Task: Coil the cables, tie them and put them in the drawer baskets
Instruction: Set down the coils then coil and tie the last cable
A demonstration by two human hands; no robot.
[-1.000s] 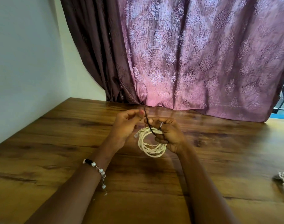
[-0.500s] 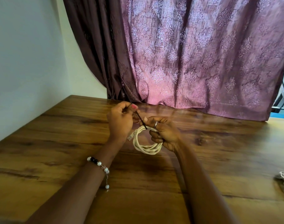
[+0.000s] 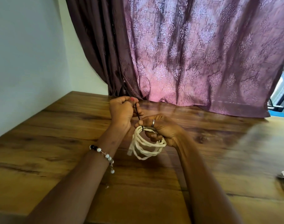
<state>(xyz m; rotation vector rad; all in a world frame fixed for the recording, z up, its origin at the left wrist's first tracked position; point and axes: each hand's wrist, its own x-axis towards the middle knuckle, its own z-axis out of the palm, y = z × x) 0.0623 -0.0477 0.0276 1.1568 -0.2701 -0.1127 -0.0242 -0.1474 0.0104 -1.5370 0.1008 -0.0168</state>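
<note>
Over the wooden bench, our right hand grips the coiled cable; our left hand pinches the black tie, drawn toward eleven o'clock.

No text, label, brand, number or sign can be read anywhere in the view. Only a woven floral motif is borne by the mauve patterned fabric curtain, and nothing written is carried by the brown wood-grain table.

You are looking at a wooden table meeting a pale wall, with a patterned mauve curtain hanging behind and daylight showing at the window.
</note>
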